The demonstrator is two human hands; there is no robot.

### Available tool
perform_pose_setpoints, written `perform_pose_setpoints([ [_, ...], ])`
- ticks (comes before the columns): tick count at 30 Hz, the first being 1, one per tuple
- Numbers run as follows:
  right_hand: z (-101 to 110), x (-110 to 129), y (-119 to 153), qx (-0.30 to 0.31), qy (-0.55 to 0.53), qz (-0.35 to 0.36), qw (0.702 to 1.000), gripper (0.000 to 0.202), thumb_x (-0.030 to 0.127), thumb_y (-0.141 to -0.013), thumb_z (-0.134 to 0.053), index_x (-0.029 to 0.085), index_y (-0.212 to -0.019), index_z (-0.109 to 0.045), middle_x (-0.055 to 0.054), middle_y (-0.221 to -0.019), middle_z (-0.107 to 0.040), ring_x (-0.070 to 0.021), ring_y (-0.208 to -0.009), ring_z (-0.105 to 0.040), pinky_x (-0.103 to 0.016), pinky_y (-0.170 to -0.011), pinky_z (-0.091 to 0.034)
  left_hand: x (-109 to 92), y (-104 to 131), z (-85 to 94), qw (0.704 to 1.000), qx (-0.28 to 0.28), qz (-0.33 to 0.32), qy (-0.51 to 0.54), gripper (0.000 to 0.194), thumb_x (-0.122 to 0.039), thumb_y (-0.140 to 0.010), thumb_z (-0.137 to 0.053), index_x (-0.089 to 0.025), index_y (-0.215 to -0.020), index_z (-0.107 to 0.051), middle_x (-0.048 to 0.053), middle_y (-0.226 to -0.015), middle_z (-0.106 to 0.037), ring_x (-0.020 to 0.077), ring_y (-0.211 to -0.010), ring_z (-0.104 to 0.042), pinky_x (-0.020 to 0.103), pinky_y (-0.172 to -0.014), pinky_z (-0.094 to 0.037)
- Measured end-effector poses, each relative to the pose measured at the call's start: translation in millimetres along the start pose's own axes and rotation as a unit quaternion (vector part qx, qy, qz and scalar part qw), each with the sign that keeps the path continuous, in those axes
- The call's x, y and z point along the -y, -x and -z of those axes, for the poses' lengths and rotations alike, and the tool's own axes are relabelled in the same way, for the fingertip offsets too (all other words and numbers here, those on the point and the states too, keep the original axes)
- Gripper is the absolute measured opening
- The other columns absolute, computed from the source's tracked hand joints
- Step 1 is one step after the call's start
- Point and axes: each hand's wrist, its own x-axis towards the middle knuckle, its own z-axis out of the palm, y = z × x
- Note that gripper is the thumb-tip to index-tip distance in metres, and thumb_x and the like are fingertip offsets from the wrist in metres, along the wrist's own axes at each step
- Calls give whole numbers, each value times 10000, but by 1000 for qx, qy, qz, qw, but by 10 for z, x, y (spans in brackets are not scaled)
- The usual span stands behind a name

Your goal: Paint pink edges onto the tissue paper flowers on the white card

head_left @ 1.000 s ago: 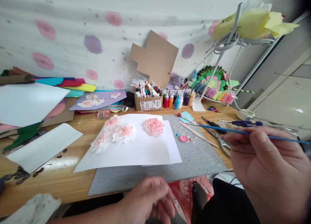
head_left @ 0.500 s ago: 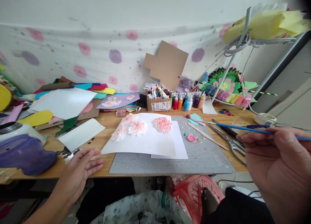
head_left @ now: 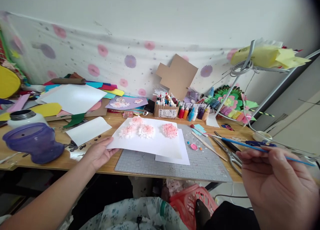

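My left hand (head_left: 100, 152) pinches the left corner of a white paper sheet (head_left: 147, 147), whose near left edge is raised a little. On the sheet sit a cluster of pale pink and white fluffy flowers (head_left: 146, 131) and one deeper pink flower (head_left: 170, 130). A second white sheet (head_left: 184, 150) lies partly beneath it. In my right hand (head_left: 277, 173) a slim blue paintbrush (head_left: 240, 143) is gripped, its bristle tip pointing left over the scissors (head_left: 233, 160). The brush is above the table, apart from the flowers.
Under the sheets is a grey cutting mat (head_left: 207, 166) with a pink paint blob (head_left: 193, 146). A purple container (head_left: 32, 141) stands at left. Behind are a cardboard box of pens (head_left: 167, 112), paint bottles (head_left: 192, 113) and piled coloured sheets (head_left: 75, 98). A wire rack (head_left: 270, 70) rises at right.
My left hand has moved up and right and now grips the paper's corner. My right hand still holds the paintbrush. The whole view has shifted slightly.
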Motion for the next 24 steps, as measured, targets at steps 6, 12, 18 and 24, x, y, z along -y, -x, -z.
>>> perform_pose_setpoints([
  [6,-54,-19,19,1,-21,-16,1000,58,184,-782,-688,211,-732,-678,33,-631,-634,-119,-562,-632,-262,-612,-618,198,577,277,998,12,-14,53,278,48,-868,-564,-167,-710,-645,-5,-706,-720,131,-608,-707,202,-512,-619],
  [12,-150,-97,49,17,-39,-37,998,32,200,-790,-700,203,-769,-675,27,-640,-649,-118,-584,-643,-273,-604,-603,656,1043,386,992,28,31,118,184,-42,-884,-617,-202,-893,-708,41,-1001,-798,197,-937,-759,290,-754,-659],
  [18,-203,-85,138,18,-50,-34,998,64,209,-778,-722,172,-782,-670,29,-624,-653,-115,-587,-652,-266,-596,-598,905,1183,383,964,194,182,12,291,-240,-777,-836,-152,-1015,-693,149,-1054,-798,287,-947,-766,317,-708,-612],
  [24,-218,-130,145,26,-48,-45,998,115,229,-740,-766,175,-776,-671,21,-607,-673,-108,-578,-654,-248,-583,-592,1231,1180,175,915,335,168,-150,649,-733,-700,-737,-130,-934,-685,210,-1018,-792,295,-893,-756,365,-756,-563],
])
